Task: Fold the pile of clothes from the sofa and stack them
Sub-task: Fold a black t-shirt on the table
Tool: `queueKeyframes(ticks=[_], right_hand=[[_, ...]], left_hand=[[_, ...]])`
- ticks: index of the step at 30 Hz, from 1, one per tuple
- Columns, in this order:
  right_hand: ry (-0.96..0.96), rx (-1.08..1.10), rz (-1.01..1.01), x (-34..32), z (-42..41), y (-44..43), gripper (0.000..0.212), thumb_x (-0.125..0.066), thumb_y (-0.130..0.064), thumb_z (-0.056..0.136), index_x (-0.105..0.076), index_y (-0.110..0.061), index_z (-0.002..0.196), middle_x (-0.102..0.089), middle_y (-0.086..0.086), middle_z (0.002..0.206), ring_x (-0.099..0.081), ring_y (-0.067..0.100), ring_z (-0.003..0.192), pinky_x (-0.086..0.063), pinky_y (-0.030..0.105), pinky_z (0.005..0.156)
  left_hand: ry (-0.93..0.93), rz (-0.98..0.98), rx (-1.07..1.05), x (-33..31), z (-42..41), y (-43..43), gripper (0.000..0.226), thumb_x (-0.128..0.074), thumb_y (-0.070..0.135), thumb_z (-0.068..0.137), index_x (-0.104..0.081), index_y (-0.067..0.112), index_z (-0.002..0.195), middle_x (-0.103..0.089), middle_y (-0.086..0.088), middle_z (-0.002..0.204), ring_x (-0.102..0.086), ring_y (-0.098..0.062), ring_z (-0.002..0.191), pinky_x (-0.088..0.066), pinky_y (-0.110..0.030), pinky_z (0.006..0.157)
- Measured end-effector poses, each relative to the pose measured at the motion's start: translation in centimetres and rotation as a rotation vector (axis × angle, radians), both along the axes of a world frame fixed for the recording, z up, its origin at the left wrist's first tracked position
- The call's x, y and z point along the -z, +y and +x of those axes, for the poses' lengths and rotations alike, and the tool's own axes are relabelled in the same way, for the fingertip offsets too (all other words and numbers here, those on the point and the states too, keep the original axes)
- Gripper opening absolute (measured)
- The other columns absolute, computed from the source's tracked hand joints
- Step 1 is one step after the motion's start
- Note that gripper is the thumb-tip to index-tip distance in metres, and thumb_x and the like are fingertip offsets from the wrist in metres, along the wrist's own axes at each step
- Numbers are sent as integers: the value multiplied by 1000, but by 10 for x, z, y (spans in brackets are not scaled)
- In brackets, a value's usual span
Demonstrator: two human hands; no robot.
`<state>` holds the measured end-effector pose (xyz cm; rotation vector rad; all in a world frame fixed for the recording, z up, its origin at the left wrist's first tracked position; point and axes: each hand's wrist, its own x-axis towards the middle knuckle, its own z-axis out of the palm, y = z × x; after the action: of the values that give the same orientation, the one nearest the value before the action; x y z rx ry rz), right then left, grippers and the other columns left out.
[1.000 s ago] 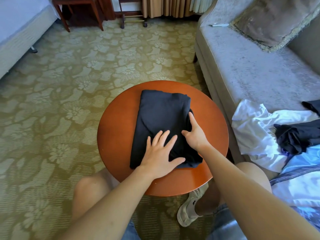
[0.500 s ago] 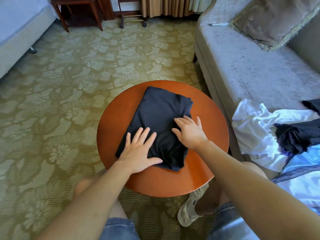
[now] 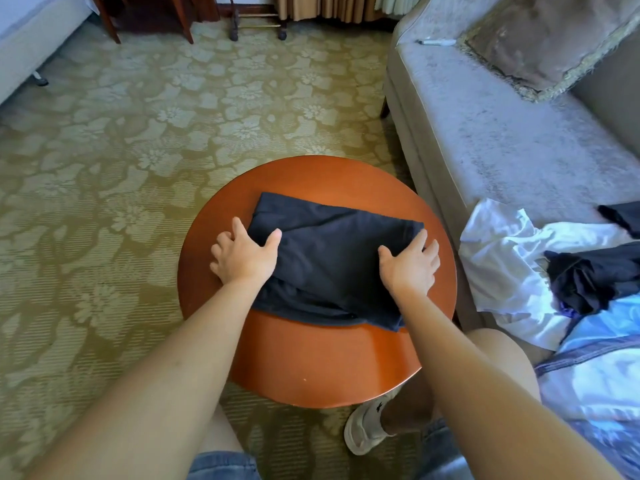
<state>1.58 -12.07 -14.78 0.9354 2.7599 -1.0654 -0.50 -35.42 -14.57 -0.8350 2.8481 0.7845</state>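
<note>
A folded dark navy garment [image 3: 332,268] lies crosswise on the round orange-brown table [image 3: 311,368]. My left hand [image 3: 244,259] rests at its left end, thumb on the cloth and fingers spread over the edge onto the tabletop. At the right end my right hand [image 3: 412,263] lies flat, thumb on the cloth and straight fingers along the edge. The unfolded pile sits on the sofa [image 3: 491,150] to the right: a white garment [image 3: 502,258], a dark one [image 3: 588,278] on top of it, and a light blue one [image 3: 609,344].
A brown cushion [image 3: 554,39] and a white pen [image 3: 434,42] lie at the sofa's far end. A bed corner [image 3: 31,46] is at far left, with wooden chair legs [image 3: 110,22] and a wheeled rack [image 3: 258,27] along the back. Patterned green carpet surrounds the table.
The folded garment has turned from lengthwise to crosswise on the table. My hands have moved apart from its near end to its left and right ends.
</note>
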Motion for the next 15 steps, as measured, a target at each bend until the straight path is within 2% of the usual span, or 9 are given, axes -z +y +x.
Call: queueKeyframes(ticks=[2,5,9,11,13,15], right_hand=[[16,55,-49,-1,14,4,86,-58,-40,92,-2,-18,154,-9,13,159,-12,35,144,-22,49,113],[-15,81,-249,-9,20,8,90,-59,-34,93,4,-21,154,-16,16,156,-29,39,138,-34,47,106],[-16,65,-462,-19,16,16,93,-60,-29,94,10,-26,154,-29,9,155,-40,35,134,-39,41,100],[12,12,-436,-19,24,17,88,-57,-24,96,8,-29,154,-38,8,151,-48,30,126,-40,35,94],[39,-89,-339,-16,40,15,80,-52,-19,98,3,-34,154,-47,10,142,-54,27,110,-37,29,84],[76,-175,-274,-11,55,13,72,-48,-15,99,-8,-37,154,-46,10,142,-51,29,118,-37,28,87]], left_hand=[[-4,-53,18,3,-9,-1,87,-48,67,86,-17,21,153,-31,-13,150,-28,-33,136,-29,-50,107],[26,-141,109,10,-5,3,82,-52,57,91,-16,18,153,-34,-15,145,-33,-35,130,-35,-48,102],[37,-185,159,15,15,9,72,-43,49,98,-9,20,154,-40,-17,139,-40,-35,125,-38,-48,97],[30,-196,182,13,23,8,71,-41,46,99,-5,21,155,-47,-17,134,-44,-35,121,-41,-46,94],[46,-235,244,11,32,6,66,-39,41,101,-3,25,155,-53,-16,126,-53,-35,111,-44,-42,83],[36,-233,312,10,43,4,60,-36,36,103,-5,32,155,-55,-12,121,-58,-34,103,-43,-39,77]])
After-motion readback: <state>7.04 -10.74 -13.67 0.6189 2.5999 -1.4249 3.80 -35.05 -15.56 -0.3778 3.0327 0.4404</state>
